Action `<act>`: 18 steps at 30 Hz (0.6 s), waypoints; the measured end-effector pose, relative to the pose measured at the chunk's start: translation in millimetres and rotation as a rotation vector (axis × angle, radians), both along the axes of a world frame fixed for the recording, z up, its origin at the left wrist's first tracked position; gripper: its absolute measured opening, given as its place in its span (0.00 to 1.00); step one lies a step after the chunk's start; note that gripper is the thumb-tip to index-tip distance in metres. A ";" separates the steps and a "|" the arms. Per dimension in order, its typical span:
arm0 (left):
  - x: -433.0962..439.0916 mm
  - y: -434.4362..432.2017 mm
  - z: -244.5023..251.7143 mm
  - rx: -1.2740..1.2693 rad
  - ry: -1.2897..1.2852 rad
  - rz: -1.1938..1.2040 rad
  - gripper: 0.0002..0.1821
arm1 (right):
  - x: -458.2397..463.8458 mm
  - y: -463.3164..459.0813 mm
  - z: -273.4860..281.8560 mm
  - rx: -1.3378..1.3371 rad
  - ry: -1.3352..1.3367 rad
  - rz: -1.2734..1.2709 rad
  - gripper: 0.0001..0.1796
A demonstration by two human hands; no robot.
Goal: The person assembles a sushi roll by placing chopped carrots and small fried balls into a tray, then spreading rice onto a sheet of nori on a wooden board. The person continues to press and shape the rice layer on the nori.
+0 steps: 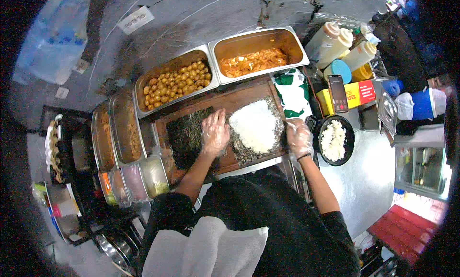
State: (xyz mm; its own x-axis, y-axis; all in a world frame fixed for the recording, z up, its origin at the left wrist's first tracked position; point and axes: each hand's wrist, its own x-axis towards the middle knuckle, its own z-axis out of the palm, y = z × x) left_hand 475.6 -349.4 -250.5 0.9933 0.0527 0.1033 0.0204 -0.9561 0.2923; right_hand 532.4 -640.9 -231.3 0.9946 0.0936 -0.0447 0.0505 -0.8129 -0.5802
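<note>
My left hand [215, 131], in a clear plastic glove, lies with its fingers extended over the right edge of a dark nori sheet [185, 136]. Beside it on the wooden cutting board [248, 89] is a second nori sheet [248, 154], largely covered by a white layer that looks like rice [255, 126]. My right hand [300, 138], also gloved, is curled at the board's right edge, next to this sheet. Whether its fingers hold anything is hidden. A black bowl [351, 153] with white rice clumps [333, 140] stands to the right of that hand.
Behind the board are steel pans of small round brown food [176, 82] and orange-red sauced food [251, 63]. Food containers [125, 133] line the left. At right are a green-and-white package [293, 91], a phone [338, 93] against a yellow box [354, 93], and squeeze bottles [337, 43].
</note>
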 end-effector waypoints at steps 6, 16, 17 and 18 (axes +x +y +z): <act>45.1 -10.9 8.9 -0.064 0.293 -0.004 0.19 | 79.5 47.8 -42.6 -0.082 -0.182 0.374 0.29; 44.1 -9.4 17.0 -0.009 0.331 0.044 0.21 | 104.6 52.2 0.9 -0.164 0.227 0.552 0.25; 48.0 -7.8 22.6 -0.022 0.383 0.039 0.22 | 104.8 44.8 -5.6 -0.077 0.216 0.552 0.23; 48.7 -3.7 22.1 -0.011 0.359 0.020 0.22 | 102.4 41.4 -6.7 0.010 0.211 0.555 0.21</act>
